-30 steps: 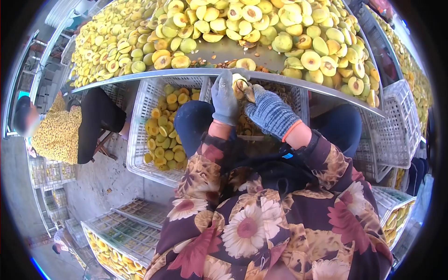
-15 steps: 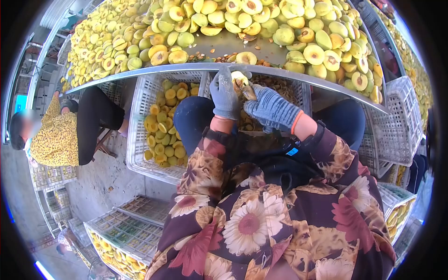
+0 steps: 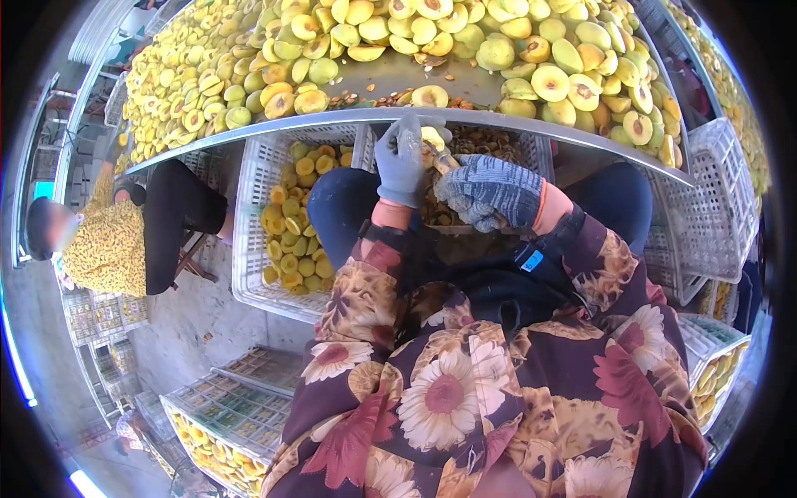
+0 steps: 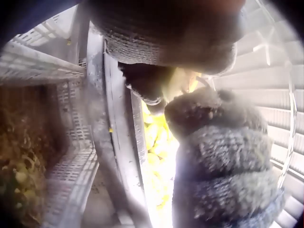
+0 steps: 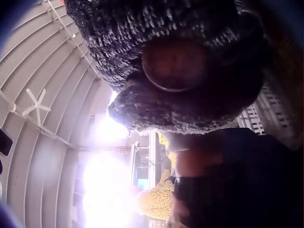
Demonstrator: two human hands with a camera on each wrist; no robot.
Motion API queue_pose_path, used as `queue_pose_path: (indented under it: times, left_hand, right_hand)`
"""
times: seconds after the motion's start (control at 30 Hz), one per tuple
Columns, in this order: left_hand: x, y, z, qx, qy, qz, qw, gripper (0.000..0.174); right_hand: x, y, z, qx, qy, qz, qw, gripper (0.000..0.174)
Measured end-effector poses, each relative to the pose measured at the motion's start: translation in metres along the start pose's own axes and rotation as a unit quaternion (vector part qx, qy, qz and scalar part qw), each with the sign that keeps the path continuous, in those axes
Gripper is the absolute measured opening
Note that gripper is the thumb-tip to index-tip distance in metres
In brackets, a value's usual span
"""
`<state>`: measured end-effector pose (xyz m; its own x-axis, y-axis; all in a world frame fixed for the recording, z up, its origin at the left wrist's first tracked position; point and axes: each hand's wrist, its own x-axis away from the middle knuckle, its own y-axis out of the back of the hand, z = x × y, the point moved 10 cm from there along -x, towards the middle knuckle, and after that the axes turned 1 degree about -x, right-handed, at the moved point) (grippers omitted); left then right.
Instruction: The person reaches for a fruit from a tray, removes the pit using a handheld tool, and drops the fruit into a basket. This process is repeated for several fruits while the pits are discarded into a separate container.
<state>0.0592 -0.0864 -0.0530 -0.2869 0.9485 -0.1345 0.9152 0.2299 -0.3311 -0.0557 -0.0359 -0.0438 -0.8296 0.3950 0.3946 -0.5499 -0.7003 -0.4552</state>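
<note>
In the head view the gloved left hand [image 3: 402, 161] holds a pale yellow fruit piece [image 3: 432, 137] at the metal table's near edge [image 3: 365, 117]. Beside it the gloved right hand [image 3: 491, 192] grips a tool, its handle end [image 5: 173, 64] round and brown in the right wrist view. The tool's front part [image 3: 446, 161] points at the fruit; its tip cannot be made out. In the left wrist view the left hand's fingers [image 4: 223, 156] and thumb close round the fruit, which is blurred and mostly hidden.
Halved yellow fruits [image 3: 550, 84] are heaped on the table. Below its edge, a white crate [image 3: 249, 241] of fruit stands left of the legs and another lies beneath the hands. Stacked crates [image 3: 718, 203] stand at right. A person in yellow [image 3: 108, 249] sits at left.
The right hand has turned and lowered slightly, its curled fingers showing more. The left hand stays near the table edge with the fruit, of which less shows now.
</note>
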Motion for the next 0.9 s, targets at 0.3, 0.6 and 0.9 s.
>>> queue_pose_path:
  times: [0.3, 0.6, 0.9]
  left_hand:
    - [0.004, 0.015, 0.0, 0.022, -0.043, -0.113, 0.992, 0.036]
    - [0.002, -0.022, -0.007, -0.022, 0.03, 0.079, 0.996, 0.044]
    - [0.002, -0.02, -0.001, 0.04, 0.0, -0.041, 0.998, 0.045]
  right_hand:
    - [-0.007, 0.001, -0.006, 0.06, -0.053, -0.065, 0.995, 0.015]
    - [-0.009, -0.004, 0.0, 0.159, 0.108, 0.124, 0.973, 0.026]
    - [0.01, -0.002, -0.012, -0.075, 0.011, 0.115, 0.99, 0.03]
